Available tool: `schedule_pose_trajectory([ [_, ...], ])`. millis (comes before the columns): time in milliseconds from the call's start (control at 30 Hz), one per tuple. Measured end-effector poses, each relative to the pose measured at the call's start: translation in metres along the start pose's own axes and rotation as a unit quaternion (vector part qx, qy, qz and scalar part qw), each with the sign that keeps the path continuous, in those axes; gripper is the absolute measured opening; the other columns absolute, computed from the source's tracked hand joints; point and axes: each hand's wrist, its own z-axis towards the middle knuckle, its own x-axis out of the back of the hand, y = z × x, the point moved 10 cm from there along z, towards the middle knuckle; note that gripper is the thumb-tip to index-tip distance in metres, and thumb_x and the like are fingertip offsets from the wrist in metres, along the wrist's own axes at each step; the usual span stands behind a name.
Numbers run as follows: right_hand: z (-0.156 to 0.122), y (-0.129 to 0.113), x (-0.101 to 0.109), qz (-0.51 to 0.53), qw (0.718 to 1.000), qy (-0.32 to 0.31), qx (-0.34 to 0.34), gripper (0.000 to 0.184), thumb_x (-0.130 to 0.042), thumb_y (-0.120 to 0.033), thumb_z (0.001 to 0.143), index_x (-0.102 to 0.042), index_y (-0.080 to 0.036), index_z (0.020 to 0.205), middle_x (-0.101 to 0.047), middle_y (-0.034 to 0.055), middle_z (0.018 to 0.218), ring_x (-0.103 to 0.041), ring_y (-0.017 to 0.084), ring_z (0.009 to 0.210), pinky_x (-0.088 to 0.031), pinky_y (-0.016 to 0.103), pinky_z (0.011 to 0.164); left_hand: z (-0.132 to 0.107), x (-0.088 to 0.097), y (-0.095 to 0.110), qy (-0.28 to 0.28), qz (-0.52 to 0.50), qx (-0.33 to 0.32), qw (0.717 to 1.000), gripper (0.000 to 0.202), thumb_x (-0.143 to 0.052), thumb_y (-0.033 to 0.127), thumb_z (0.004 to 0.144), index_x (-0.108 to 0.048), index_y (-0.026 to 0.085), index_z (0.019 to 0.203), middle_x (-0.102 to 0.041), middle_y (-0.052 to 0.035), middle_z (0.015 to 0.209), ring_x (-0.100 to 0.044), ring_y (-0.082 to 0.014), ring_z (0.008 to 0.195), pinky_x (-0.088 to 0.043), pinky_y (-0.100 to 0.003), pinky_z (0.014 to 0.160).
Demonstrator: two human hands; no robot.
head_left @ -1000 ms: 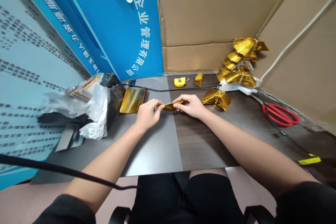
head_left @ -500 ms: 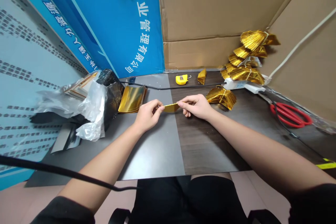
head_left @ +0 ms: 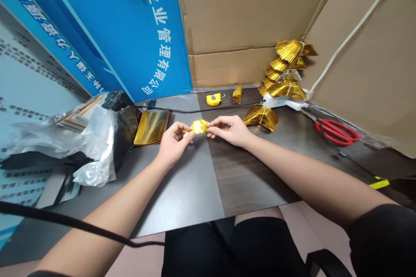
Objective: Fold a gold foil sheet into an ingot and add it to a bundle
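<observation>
Item: gold foil (head_left: 199,126), small folded sheet, being held just above the desk (head_left: 201,181) between both hands, at desk centre.

Left hand (head_left: 173,140): gripping the foil's left end, thumb and forefinger pinching it, other fingers curling under.

Right hand (head_left: 229,129): gripping the right end, thumb and forefinger tips pinching it, remaining fingers lying loosely bent.

Handling, judged: weighing next to nothing; thin and soft, bending and creasing at a touch, keeping whatever fold goes in; shiny face probably slipping under dry fingertips; tearing likely under a hard pull. Best taken at edges or corners with fingertip pinches, as now, never squeezed across the middle.

Surroundings, clock from the foil:
- 9 o'clock: stack of flat gold sheets (head_left: 152,127), lying near; beyond it plastic bags (head_left: 97,147), clear and black.
- 12 o'clock: yellow tape measure (head_left: 213,99) and one folded gold piece (head_left: 237,94), well apart.
- 2 o'clock: bundle of folded gold fans (head_left: 261,117), near the right hand; more fans piling against the cardboard (head_left: 286,69), above a white power strip (head_left: 282,102).
- 3 o'clock: red scissors (head_left: 337,132), well apart.
</observation>
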Motion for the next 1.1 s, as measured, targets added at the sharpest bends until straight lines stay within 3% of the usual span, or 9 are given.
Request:
schedule_pose_trajectory([
  [167,-0.003,-0.007,-0.004,-0.046,0.998,-0.021,0.037,0.031,-0.072,-0.041,0.087,-0.062,-0.020,0.108,-0.076,0.0016,0.078,-0.074,0.017,0.071,-0.061,0.030,0.071,-0.001,-0.006,0.000,-0.022,-0.011,-0.002,1.000,0.057,-0.078,0.056,0.075,-0.053,0.019,0.111,-0.060,0.0038,0.078,-0.059,-0.0088,0.065,-0.049,-0.021,0.063],
  [367,-0.007,-0.016,-0.013,-0.107,0.990,-0.068,0.064,0.037,-0.066,-0.037,0.092,-0.061,-0.018,0.124,-0.077,0.0017,0.081,-0.073,0.015,0.069,-0.057,0.029,0.072,-0.006,-0.014,0.004,-0.064,0.038,-0.008,0.997,0.045,-0.076,0.058,0.075,-0.062,0.016,0.083,-0.061,0.0010,0.072,-0.053,-0.0095,0.065,-0.042,-0.021,0.062],
  [567,-0.011,-0.022,-0.021,-0.157,0.979,-0.097,0.089,0.039,-0.062,-0.034,0.094,-0.064,-0.016,0.129,-0.078,0.0020,0.081,-0.071,0.015,0.068,-0.053,0.028,0.072,-0.010,-0.017,0.010,-0.084,0.090,-0.020,0.992,0.042,-0.072,0.056,0.078,-0.067,0.015,0.086,-0.067,-0.0015,0.077,-0.055,-0.0110,0.067,-0.042,-0.022,0.063],
  [733,-0.013,-0.024,-0.026,-0.208,0.965,-0.110,0.117,0.041,-0.061,-0.034,0.095,-0.065,-0.016,0.131,-0.078,0.0008,0.080,-0.064,0.013,0.062,-0.049,0.026,0.068,-0.014,-0.023,0.013,-0.112,0.125,-0.031,0.985,0.040,-0.064,0.057,0.085,-0.065,0.016,0.083,-0.066,-0.0002,0.069,-0.055,-0.0111,0.061,-0.042,-0.022,0.059],
  [900,-0.014,-0.025,-0.030,-0.274,0.942,-0.141,0.132,0.043,-0.053,-0.036,0.100,-0.064,-0.018,0.137,-0.080,0.0040,0.092,-0.071,0.016,0.073,-0.050,0.027,0.071,-0.016,-0.022,0.016,-0.112,0.169,-0.044,0.978,0.038,-0.060,0.055,0.087,-0.064,0.017,0.086,-0.064,0.0010,0.066,-0.054,-0.0111,0.059,-0.040,-0.021,0.057],
  [1000,-0.009,-0.039,-0.002,-0.381,0.908,-0.095,0.144,0.045,-0.048,-0.041,0.103,-0.065,-0.019,0.139,-0.080,0.0076,0.101,-0.074,0.022,0.087,-0.051,0.032,0.078,-0.016,-0.020,0.019,-0.107,0.199,-0.055,0.973,0.037,-0.058,0.053,0.088,-0.064,0.017,0.085,-0.063,0.0016,0.066,-0.052,-0.0106,0.060,-0.038,-0.021,0.058],
  [1100,-0.003,-0.057,0.057,-0.474,0.869,-0.014,0.137,0.046,-0.056,-0.049,0.098,-0.070,-0.020,0.132,-0.077,0.0107,0.112,-0.071,0.028,0.102,-0.052,0.041,0.091,-0.017,-0.020,0.024,-0.107,0.230,-0.077,0.964,0.033,-0.058,0.050,0.088,-0.065,0.017,0.084,-0.062,0.0018,0.067,-0.050,-0.0100,0.060,-0.037,-0.021,0.059],
])
